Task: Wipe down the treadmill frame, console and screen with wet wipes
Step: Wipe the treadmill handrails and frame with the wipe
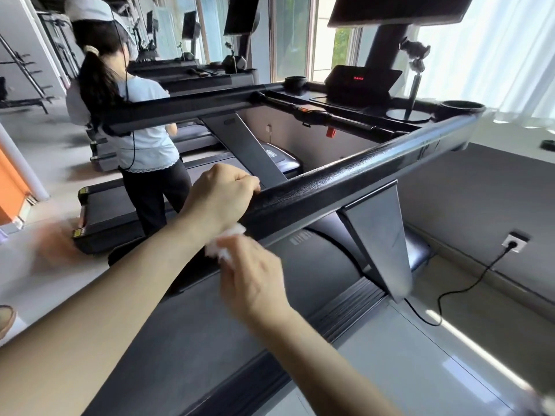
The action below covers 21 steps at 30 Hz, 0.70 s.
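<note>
At the far left, on the neighbouring treadmill, another person (144, 139) stood facing away. Nearer the middle, the left hand (222, 196) sat on the near end of the black handrail (345, 178), its fingers curled together over the top edge and gripping it. Just below the rail, touching that wrist, was the wet wipe (223, 246), a crumpled white wad. The right hand (255, 277) held it from beneath, fingertips bunched and pinching the wad; the thumb was hidden.

The wipe looked light, soft and limp, likely to fold or slip unless kept balled against the fingers. It would probably work best opened flatter and pressed under the palm. The rail looked stiff, fixed and faintly textured, so it should bear firm pressure, and wrapping the wipe round it would reach the underside.

Further right and beyond, the console (360, 82) showed red digits, and the screen (396, 10) hung above it. These probably wanted a lighter touch. At the far right a wall socket (515, 242) held a plug.
</note>
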{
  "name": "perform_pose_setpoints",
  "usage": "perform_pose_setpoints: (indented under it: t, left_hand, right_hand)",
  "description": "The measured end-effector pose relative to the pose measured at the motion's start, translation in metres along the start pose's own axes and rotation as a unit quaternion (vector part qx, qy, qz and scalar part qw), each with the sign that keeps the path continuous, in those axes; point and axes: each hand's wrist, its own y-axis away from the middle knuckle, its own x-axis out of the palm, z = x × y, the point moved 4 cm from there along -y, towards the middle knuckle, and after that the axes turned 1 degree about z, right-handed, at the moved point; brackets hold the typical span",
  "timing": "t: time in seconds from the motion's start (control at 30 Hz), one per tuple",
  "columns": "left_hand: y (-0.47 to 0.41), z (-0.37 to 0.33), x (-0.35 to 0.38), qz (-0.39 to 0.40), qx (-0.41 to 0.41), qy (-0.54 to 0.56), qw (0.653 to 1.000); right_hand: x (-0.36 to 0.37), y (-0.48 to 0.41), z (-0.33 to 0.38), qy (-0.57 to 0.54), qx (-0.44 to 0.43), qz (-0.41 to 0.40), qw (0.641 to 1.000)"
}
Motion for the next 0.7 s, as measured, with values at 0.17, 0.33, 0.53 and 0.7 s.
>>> perform_pose_setpoints:
  t: [0.17, 0.33, 0.53, 0.7]
  left_hand:
    - [0.003, -0.001, 0.001, -0.021, 0.026, -0.044, 0.999]
    - [0.005, -0.001, 0.005, -0.026, 0.034, -0.055, 0.998]
    - [0.006, -0.002, 0.005, -0.036, 0.044, -0.057, 0.997]
    - [0.008, -0.002, 0.005, -0.034, 0.033, -0.058, 0.997]
  right_hand:
    - [-0.025, 0.005, -0.044, 0.033, 0.115, -0.035, 0.992]
    - [-0.076, -0.007, -0.126, -0.056, 0.396, -0.256, 0.88]
    - [-0.067, -0.008, -0.151, -0.4, 0.579, -0.319, 0.634]
    - [-0.021, 0.005, -0.096, -0.434, 0.625, -0.131, 0.636]
